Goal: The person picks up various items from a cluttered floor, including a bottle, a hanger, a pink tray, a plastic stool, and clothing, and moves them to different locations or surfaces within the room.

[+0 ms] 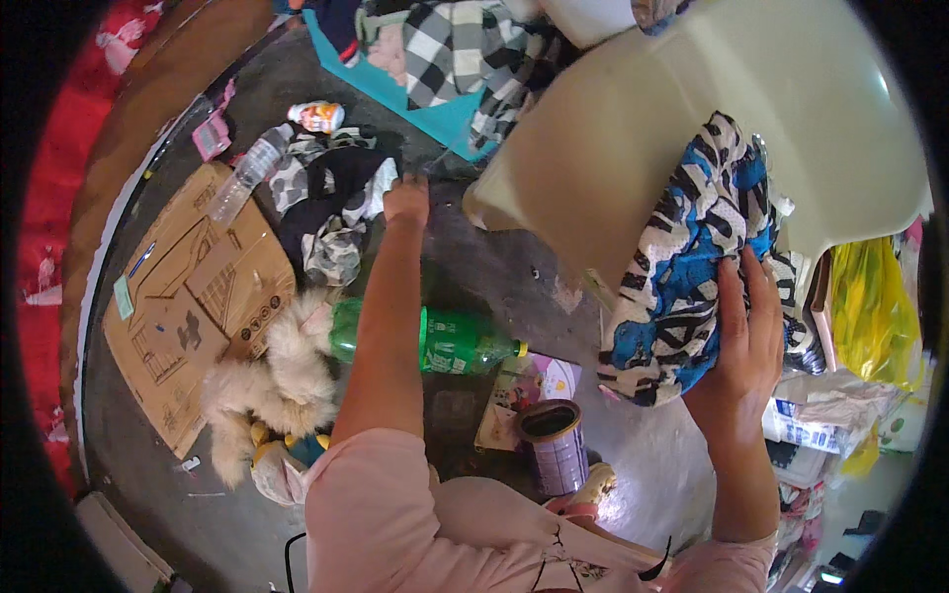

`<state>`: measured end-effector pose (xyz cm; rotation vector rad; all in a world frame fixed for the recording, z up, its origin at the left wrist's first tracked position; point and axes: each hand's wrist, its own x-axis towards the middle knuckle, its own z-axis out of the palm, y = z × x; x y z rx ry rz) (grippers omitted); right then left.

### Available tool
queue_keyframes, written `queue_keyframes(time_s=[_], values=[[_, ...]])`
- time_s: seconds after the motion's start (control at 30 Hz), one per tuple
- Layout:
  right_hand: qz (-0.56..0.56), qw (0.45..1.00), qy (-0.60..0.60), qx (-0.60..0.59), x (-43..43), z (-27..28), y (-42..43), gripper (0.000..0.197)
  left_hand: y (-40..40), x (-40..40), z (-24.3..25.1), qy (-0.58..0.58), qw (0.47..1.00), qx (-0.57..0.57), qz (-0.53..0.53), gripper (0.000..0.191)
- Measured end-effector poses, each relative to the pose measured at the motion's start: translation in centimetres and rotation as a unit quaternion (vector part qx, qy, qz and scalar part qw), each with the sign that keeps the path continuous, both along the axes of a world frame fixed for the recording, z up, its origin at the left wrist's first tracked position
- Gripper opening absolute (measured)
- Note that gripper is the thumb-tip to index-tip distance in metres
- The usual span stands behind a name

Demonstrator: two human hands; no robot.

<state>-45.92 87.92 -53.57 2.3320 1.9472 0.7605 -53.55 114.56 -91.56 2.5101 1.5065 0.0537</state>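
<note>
My left hand (406, 200) reaches down to the white edge of a crumpled black, grey and white patterned cloth (326, 193) on the dark floor; its fingertips are partly hidden, so a grip cannot be confirmed. My right hand (745, 326) lies on a folded cloth with a blue, black and white pattern (675, 274), which is over a cream plastic stool or chair (637, 111). The right fingers are spread over the cloth and the thumb is hidden behind it. Under my left forearm a green plastic bottle (463, 341) with a yellow cap lies on its side.
Flattened cardboard (237, 274), a clear plastic bottle (259, 159) and a small white bottle (317, 116) lie left. Near me are a fluffy plush item (296, 370), a purple open tin (556, 452) and a picture book (497, 408). A yellow plastic bag (871, 311) stands right; checked cloth (460, 52) lies beyond.
</note>
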Motion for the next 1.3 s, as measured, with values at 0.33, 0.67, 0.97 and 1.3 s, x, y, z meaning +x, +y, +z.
queue_keyframes(time_s=[0.33,0.67,0.97,1.3], values=[[-0.022,1.000,0.009,-0.015,0.4,0.1,-1.2,0.061,-2.9,-8.8,3.6,0.204,0.928,-0.138,-0.279,0.024],[-0.018,0.997,0.077,0.012,-1.2,-3.2,-4.6,0.076,-16.8,-5.1,24.5,-0.610,0.444,-0.653,-0.065,0.061],[0.063,0.994,0.024,0.084,-0.1,-7.6,-10.4,0.049,-23.7,-3.1,18.9,-0.606,0.469,-0.614,-0.189,0.049],[0.250,0.967,0.027,0.050,3.0,-9.0,-11.7,0.047,-27.3,-0.2,21.3,-0.596,0.353,-0.720,-0.049,0.055]])
